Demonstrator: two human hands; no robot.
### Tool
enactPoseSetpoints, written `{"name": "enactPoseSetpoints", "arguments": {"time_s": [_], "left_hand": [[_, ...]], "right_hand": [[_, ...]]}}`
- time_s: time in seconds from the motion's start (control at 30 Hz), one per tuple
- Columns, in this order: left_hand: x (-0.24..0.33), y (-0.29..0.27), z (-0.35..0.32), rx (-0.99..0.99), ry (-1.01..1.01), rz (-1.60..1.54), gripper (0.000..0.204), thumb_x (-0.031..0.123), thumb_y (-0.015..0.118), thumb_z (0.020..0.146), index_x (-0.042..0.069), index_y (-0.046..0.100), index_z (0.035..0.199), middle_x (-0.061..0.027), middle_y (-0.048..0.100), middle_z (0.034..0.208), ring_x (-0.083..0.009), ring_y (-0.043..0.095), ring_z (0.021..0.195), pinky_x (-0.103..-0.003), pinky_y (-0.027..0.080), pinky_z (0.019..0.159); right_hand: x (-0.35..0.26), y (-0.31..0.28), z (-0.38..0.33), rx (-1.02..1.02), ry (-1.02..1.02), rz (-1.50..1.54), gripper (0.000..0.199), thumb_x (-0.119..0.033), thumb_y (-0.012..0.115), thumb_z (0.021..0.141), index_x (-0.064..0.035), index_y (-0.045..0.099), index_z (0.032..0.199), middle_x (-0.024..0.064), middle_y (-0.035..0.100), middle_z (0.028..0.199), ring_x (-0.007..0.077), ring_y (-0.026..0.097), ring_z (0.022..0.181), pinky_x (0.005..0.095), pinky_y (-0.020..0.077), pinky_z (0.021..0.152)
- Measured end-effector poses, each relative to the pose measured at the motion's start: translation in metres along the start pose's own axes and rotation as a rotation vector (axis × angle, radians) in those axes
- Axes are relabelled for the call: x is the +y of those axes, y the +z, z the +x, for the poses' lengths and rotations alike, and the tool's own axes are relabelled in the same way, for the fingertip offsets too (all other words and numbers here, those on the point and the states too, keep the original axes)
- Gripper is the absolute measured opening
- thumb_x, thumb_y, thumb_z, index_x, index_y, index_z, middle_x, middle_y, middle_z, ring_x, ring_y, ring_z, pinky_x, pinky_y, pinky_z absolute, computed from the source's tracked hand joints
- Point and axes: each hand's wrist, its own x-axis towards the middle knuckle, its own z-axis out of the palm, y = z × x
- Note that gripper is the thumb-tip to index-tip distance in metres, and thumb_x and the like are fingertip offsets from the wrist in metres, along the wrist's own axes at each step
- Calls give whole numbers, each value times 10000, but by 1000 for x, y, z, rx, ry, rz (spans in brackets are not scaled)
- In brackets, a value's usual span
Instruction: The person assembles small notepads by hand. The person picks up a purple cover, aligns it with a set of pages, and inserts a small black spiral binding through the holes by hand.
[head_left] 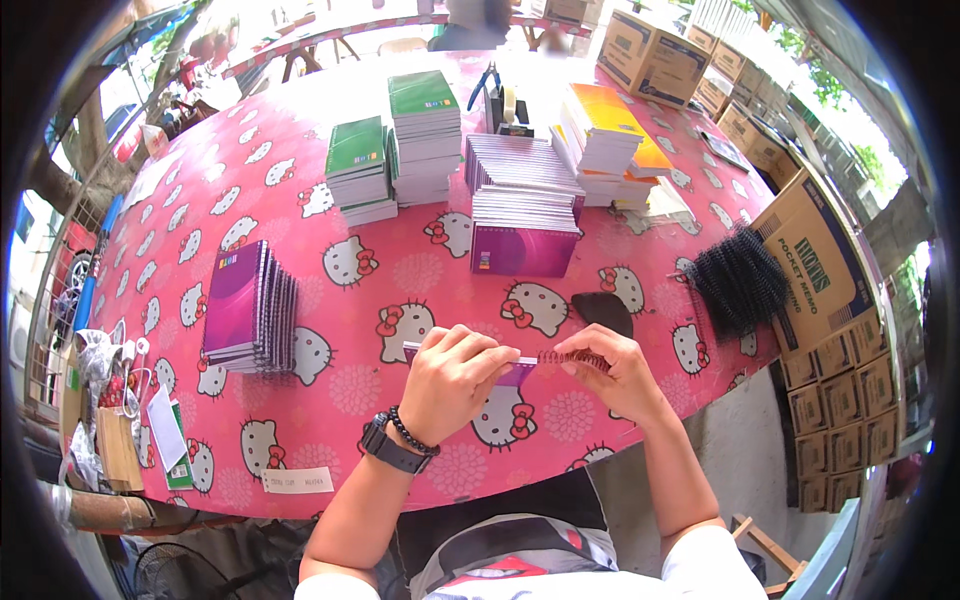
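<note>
My left hand (450, 378), a dark watch and beaded bracelet on its wrist, closes on a small purple notebook (518, 374) near the table's front edge. The hand covers most of that notebook. At its right end, my right hand (618, 368) pinches a thin dark-reddish spiral binding coil (553, 357). The coil's tip meets the notebook's edge; how far it is threaded in is too small to tell. A dark flat object (603, 312) lies just beyond my right hand.
Purple spiral notebooks (235, 305) stand stacked at left, with more purple notebooks (523, 250) ahead. Green (420, 95) and orange notebook piles (605, 112) stand farther back. Black coils (740, 283) lie at right beside cartons (815, 265). A tape dispenser (510, 112) and pliers (484, 85) are at the back.
</note>
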Motion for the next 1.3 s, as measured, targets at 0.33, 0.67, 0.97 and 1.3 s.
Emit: {"name": "enactPoseSetpoints", "arguments": {"time_s": [0.33,0.67,0.97,1.3], "left_hand": [[-1,0,-1,-2,3,-17,157,122,713,737,142,697,892,38,638,768,-138,569,717,-290,389,664],[0,-1,-1,-6,-3,-18,166,109,711,728,141,696,891,32,641,777,-138,574,728,-292,388,691],[3,0,0,7,1,-16,131,117,707,740,142,686,868,32,642,770,-146,577,729,-296,391,691],[19,0,-1,-85,-42,-15,221,157,710,729,129,628,932,-12,619,901,-177,579,834,-336,411,733]], "right_hand": [[8,-2,9,-121,-83,-24,171,52,544,851,-3,612,997,100,636,811,223,632,798,313,505,723],[3,0,10,-153,-39,27,367,175,456,763,-6,592,1053,95,606,831,206,618,789,310,505,726],[2,-6,9,-222,-53,44,291,136,501,810,-9,587,1048,67,583,833,159,581,765,282,497,701],[-11,0,2,-136,14,52,296,-36,619,867,-45,527,1148,52,629,832,116,597,724,259,492,647]]}}
